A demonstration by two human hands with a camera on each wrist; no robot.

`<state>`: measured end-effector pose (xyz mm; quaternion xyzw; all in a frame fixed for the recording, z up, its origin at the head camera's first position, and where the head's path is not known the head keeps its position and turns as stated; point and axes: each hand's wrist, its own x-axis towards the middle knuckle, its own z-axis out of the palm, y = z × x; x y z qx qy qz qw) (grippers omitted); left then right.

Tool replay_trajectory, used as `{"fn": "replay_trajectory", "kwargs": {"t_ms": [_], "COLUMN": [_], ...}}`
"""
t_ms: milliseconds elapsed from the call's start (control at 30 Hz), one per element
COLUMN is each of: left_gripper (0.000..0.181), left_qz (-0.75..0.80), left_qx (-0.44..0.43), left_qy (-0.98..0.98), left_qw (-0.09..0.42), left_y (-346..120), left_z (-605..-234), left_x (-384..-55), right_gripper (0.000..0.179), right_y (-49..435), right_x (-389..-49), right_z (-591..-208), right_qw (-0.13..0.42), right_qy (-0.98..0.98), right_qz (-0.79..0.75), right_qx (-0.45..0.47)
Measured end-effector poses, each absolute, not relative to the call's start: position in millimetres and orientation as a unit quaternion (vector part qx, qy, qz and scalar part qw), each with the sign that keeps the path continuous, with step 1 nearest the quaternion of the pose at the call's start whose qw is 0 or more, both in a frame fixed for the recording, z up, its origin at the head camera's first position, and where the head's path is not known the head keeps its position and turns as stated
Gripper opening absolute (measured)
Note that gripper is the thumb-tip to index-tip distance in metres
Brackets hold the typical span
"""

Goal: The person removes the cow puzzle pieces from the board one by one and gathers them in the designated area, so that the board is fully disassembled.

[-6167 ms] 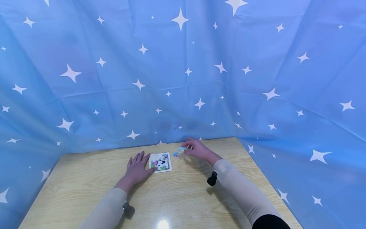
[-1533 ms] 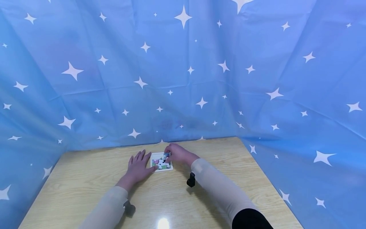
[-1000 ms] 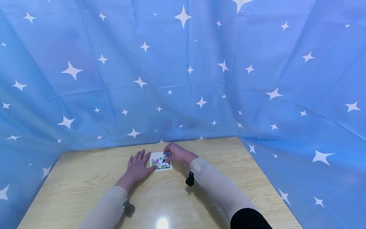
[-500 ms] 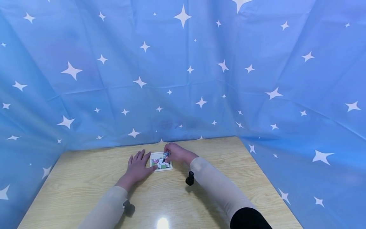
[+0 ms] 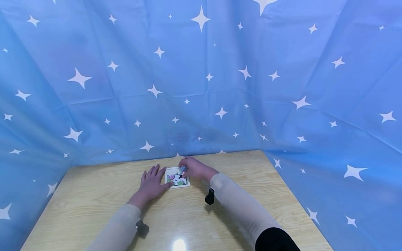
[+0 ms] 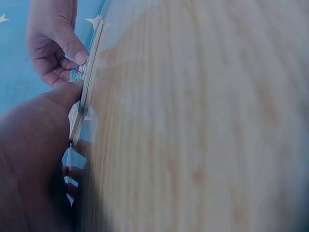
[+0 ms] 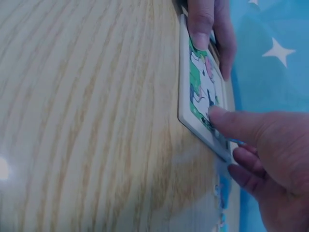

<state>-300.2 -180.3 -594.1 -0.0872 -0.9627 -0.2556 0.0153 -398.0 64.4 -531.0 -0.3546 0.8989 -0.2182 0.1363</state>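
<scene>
Puzzle (image 5: 178, 180) between left hand (image 5: 152, 184), spread wide, and right hand (image 5: 195, 168), narrow around a blue piece (image 5: 183, 169).

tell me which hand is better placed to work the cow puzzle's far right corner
Probably the right hand: its thumb and fingers are at that corner, apparently pinching a blue piece. The left hand lies at the left side of the cow puzzle, thumb on it, better for steadying.
</scene>
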Motion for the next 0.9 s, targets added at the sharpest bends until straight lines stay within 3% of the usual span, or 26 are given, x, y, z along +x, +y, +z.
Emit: {"fn": "replay_trajectory", "kwargs": {"t_ms": [433,733,900], "left_gripper": [0.092,0.093,0.093], "left_qz": [-0.25,-0.254,-0.257], "left_qx": [-0.091,-0.092,-0.094], "left_qy": [-0.963,-0.962,-0.961], "left_qw": [0.036,0.034,0.031], "left_y": [-182.1,-182.3,-182.1], "left_z": [-603.5,-601.0,-598.5], "left_x": [-304.4,-303.3,-301.7], "right_gripper": [0.037,0.027,0.03], "right_y": [69.8,73.7,80.5], "right_x": [-401.7,-395.8,-393.1], "right_z": [-531.0,-540.3,-544.3], "right_qw": [0.099,0.012,0.002], "right_qy": [0.891,0.892,0.892], "right_qz": [-0.187,-0.162,-0.189], "right_qx": [-0.402,-0.422,-0.411]}}
